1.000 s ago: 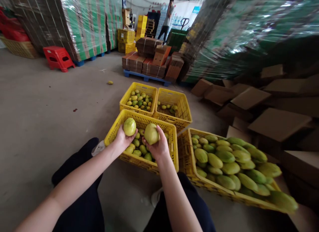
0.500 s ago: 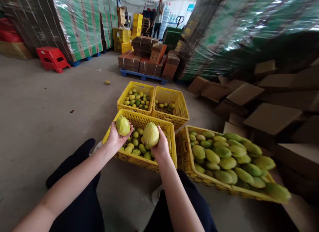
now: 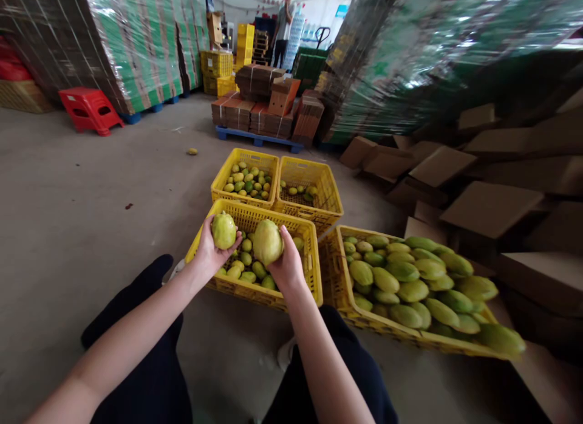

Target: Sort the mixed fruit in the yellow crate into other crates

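My left hand (image 3: 208, 245) cradles a rounded yellow-green papaya (image 3: 224, 231), its fingers curled beneath. A larger, paler papaya (image 3: 268, 242) is gripped in my right hand (image 3: 288, 263), thumb along its right side. Both fruits are held above the near yellow crate (image 3: 298, 220), side by side with a gap between them. Several green and yellow papayas (image 3: 248, 277) lie in that crate, partly hidden by my hands. To the right, a fuller yellow crate (image 3: 334, 272) is heaped with long papayas (image 3: 412, 290).
Two more yellow crates (image 3: 218, 169) (image 3: 334, 193) with fruit stand beyond. A loose fruit (image 3: 192, 151) lies on the floor. Cardboard boxes (image 3: 492, 208) are heaped at right. Behind are a blue pallet (image 3: 259, 140) of flattened cartons, a red stool (image 3: 90, 111) and a standing person (image 3: 283, 29).
My right hand has brought its papaya left, closer to the one in my left hand. The left hand keeps its hold. The view has shifted slightly.
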A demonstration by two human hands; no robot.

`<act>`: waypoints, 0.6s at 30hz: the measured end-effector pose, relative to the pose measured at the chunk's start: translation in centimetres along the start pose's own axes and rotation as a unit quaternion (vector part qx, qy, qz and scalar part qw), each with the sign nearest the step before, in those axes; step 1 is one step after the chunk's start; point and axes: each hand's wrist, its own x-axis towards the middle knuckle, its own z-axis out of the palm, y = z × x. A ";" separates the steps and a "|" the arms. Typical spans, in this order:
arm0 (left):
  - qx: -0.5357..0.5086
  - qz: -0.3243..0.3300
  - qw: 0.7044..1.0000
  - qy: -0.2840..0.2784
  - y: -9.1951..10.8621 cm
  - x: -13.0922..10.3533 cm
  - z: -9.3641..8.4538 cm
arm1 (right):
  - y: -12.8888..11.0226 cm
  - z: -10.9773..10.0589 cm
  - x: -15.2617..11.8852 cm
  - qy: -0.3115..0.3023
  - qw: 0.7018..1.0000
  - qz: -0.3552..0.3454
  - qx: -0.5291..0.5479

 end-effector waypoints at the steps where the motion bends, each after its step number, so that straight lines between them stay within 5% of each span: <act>1: 0.000 -0.006 1.000 0.006 -0.1 0.0 0.0 | 0.0 0.0 0.1 0.011 1.000 0.016 0.000; 18: 0.056 0.033 0.997 -0.043 -1.1 0.3 0.1 | 0.1 0.4 -0.8 -0.028 0.995 -0.008 -0.098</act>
